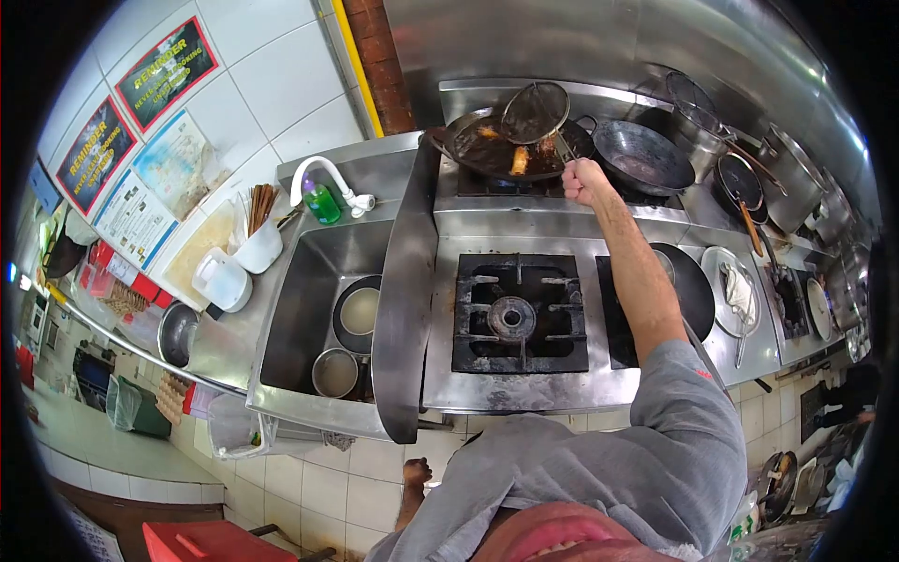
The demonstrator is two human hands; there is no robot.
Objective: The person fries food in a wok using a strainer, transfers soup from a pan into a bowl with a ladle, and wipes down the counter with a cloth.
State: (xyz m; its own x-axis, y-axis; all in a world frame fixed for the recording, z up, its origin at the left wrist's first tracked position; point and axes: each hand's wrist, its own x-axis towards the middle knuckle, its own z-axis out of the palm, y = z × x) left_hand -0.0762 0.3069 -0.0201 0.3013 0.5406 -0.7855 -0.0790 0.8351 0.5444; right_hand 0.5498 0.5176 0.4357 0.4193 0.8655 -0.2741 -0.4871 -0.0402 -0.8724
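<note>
My right hand point(585, 182) is closed around the handle of a round wire-mesh strainer point(536, 112). The strainer's basket is over the large wok point(459, 140) on the back burner, which holds dark oil. A golden-brown fried piece point(520, 160) shows in the oil just below the strainer, with more browned food point(546, 146) partly behind the mesh and handle. Down by my side, over the floor, hangs my left hand point(418, 471), its fingers curled in with nothing visible in them. An empty-looking second wok point(643, 155) sits right of my right hand.
A front burner point(512, 318) lies below my right arm. Left of a tall metal divider point(405, 309) is a sink point(295, 304) with pans inside. A black pan point(688, 290), a plate with a cloth point(719, 267) and stacked pots point(796, 178) stand on the right.
</note>
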